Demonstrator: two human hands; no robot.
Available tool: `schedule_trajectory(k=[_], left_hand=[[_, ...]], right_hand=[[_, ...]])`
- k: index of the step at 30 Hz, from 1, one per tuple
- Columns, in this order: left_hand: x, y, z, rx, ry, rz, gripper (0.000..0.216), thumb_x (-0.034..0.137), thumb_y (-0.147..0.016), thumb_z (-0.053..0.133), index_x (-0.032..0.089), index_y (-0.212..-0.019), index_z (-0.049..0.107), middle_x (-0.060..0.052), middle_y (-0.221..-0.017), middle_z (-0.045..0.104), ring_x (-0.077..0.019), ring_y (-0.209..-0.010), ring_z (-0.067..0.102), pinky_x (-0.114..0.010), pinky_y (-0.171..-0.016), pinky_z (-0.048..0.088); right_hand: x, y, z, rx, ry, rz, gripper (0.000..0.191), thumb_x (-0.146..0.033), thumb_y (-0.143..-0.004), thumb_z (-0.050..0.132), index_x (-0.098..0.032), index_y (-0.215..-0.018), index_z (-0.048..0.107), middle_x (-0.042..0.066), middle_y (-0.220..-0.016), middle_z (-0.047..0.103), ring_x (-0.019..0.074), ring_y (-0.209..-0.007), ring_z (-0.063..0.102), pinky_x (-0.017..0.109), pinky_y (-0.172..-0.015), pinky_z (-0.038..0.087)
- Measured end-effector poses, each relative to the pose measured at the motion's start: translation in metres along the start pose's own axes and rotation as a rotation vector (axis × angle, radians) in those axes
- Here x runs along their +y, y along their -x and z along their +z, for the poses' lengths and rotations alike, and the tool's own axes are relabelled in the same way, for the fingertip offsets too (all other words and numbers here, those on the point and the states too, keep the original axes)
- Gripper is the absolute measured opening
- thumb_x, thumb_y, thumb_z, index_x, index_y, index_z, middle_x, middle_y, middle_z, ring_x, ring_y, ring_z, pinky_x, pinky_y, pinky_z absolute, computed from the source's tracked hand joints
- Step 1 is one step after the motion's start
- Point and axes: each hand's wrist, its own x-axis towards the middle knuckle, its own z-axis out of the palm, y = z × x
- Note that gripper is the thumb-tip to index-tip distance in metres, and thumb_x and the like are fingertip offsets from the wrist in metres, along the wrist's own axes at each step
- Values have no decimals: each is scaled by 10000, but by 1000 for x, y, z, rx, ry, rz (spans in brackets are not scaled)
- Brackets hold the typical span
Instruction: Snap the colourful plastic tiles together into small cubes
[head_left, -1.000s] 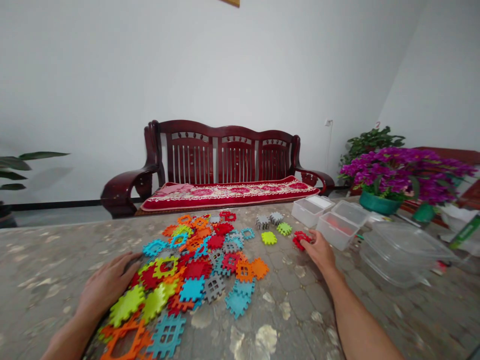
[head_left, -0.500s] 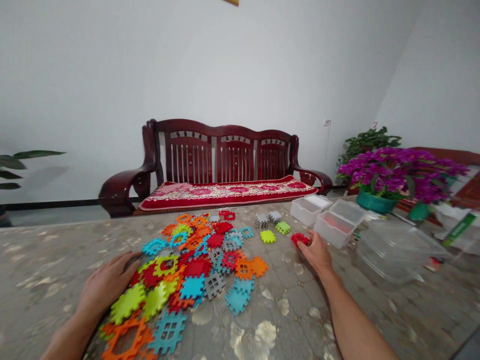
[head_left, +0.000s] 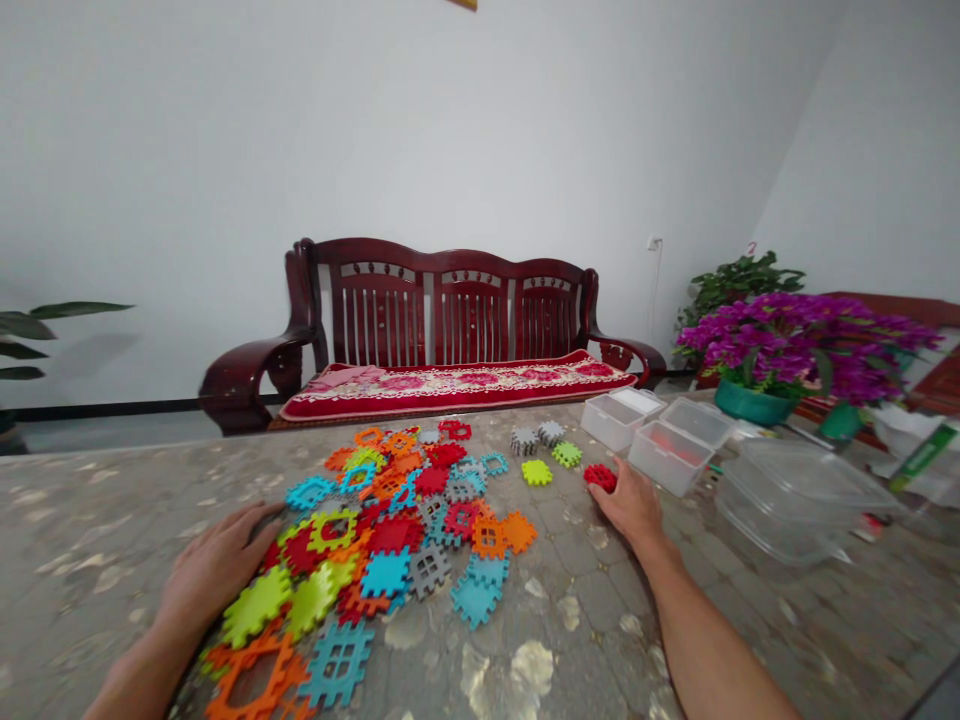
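My right hand (head_left: 634, 505) has its thumb and fingers around a small set of red notched tiles (head_left: 600, 476) on the table. Flat on the table at the left lies my left hand (head_left: 217, 560), fingers stretched out, beside a spread pile of toothed interlocking tiles. That pile holds a lime tile (head_left: 256, 607), a blue tile (head_left: 385, 574), a grey window tile (head_left: 430, 569) and an orange frame (head_left: 255, 675), among several others. Left of the red tiles sit two lime groups, one nearer (head_left: 536, 472) and one farther (head_left: 567, 454). Grey stacks (head_left: 523, 441) stand behind them.
Clear plastic boxes (head_left: 667, 462) stand beyond my right hand, one with red pieces inside. A larger clear container (head_left: 799, 500) lies farther right, near purple flowers (head_left: 795, 335) in a green pot. A wooden bench (head_left: 457, 310) is behind the patterned table (head_left: 585, 630).
My right hand has shifted very slightly at the red tiles, and more of their top shows. My left hand and the pile look the same.
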Motion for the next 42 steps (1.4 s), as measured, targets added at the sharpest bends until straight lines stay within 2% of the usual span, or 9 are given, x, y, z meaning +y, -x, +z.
schedule_trajectory(k=[7, 12, 15, 20, 24, 29, 33, 38, 42], left_hand=[[1, 0, -2, -16, 7, 32, 629, 512, -950, 250, 187, -1326, 635, -123, -1422, 610, -307, -1309, 562, -476, -1154, 364], [2, 1, -1, 14, -4, 12, 592, 512, -949, 266, 230, -1302, 649, -91, -1398, 635, -280, -1286, 583, -453, -1147, 382], [1, 1, 0, 10, -6, 3, 576, 503, -951, 275, 244, -1305, 647, -83, -1411, 628, -271, -1300, 571, -449, -1150, 380], [1, 1, -1, -14, -11, 7, 608, 501, -954, 258, 216, -1334, 637, -96, -1448, 595, -276, -1328, 552, -440, -1160, 372], [1, 1, -2, -37, -31, 0, 616, 503, -954, 250, 216, -1346, 628, -98, -1459, 584, -273, -1341, 542, -437, -1166, 366], [1, 1, -4, -56, -22, 8, 606, 482, -953, 272, 195, -1350, 627, -115, -1456, 585, -285, -1346, 536, -449, -1169, 358], [1, 1, -4, -58, -35, 9, 606, 477, -957, 270, 196, -1373, 609, -112, -1480, 562, -280, -1365, 516, -441, -1176, 347], [2, 2, -2, -30, -22, -3, 584, 476, -955, 277, 214, -1343, 626, -102, -1455, 588, -285, -1339, 538, -468, -1161, 363], [3, 2, -3, -15, -2, -17, 563, 483, -955, 297, 233, -1330, 633, -91, -1444, 600, -286, -1319, 555, -477, -1149, 377]], right_hand=[[-1, -1, 1, -8, 54, -26, 625, -436, -849, 619, -120, -1381, 540, 202, -1184, 693, 353, -1122, 620, 448, -954, 443], [-6, 3, -4, 100, 25, -58, 566, -416, -836, 629, -167, -1340, 566, 163, -1191, 673, 331, -1111, 596, 440, -968, 433], [-23, 8, -3, 136, -127, -184, 419, -327, -851, 590, -201, -1250, 618, 113, -1187, 678, 285, -1113, 585, 406, -1012, 424], [-65, 13, 5, -32, -304, -328, 329, -285, -867, 583, -179, -1169, 659, 105, -1216, 691, 258, -1168, 590, 367, -1056, 406], [-90, 14, 5, -134, -233, -281, 460, -407, -845, 655, -161, -1232, 619, 146, -1228, 680, 300, -1168, 601, 386, -1004, 433], [-105, 15, 8, -160, -93, -196, 619, -512, -789, 711, -117, -1251, 593, 227, -1199, 666, 374, -1168, 586, 460, -975, 431], [-110, 14, 10, -145, -32, -176, 565, -453, -822, 674, -95, -1249, 583, 255, -1197, 659, 387, -1167, 584, 463, -962, 431], [-111, 8, 7, -173, 46, -146, 415, -291, -849, 607, -91, -1212, 598, 231, -1171, 678, 344, -1142, 621, 395, -939, 443], [-113, 4, 5, -197, 60, -163, 392, -282, -858, 603, -93, -1202, 608, 219, -1158, 693, 327, -1124, 641, 366, -917, 454]])
